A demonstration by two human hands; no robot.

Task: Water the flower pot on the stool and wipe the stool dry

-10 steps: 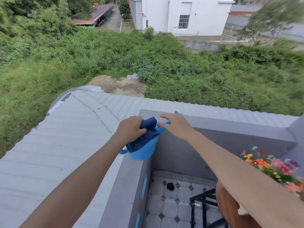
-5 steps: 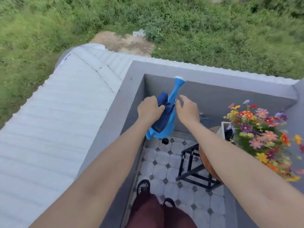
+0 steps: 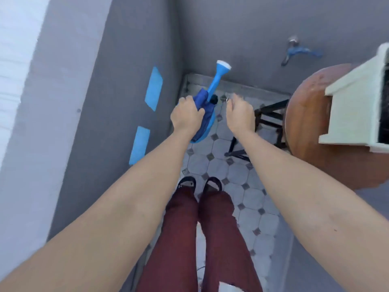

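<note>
My left hand (image 3: 186,118) grips a blue watering can (image 3: 212,89) together with a dark blue cloth (image 3: 205,121) draped over its body. The can's long spout with a white rose points up and away, toward the grey wall. My right hand (image 3: 240,115) hovers just right of the can, fingers loosely curled, holding nothing. A round brown wooden stool (image 3: 305,127) on black legs stands at the right. On it sits a cream square flower pot (image 3: 353,114), cut off by the frame edge; its flowers are out of sight.
A grey parapet wall (image 3: 109,81) with blue tape patches runs along the left. A tap with a blue handle (image 3: 294,51) sticks out of the far wall. Octagonal grey floor tiles (image 3: 248,186) lie below, with my feet in black sandals (image 3: 200,184).
The view has tilted down from the field to the balcony floor. The can and cloth have come off the parapet and lower, held in my left hand; my right hand has let go.
</note>
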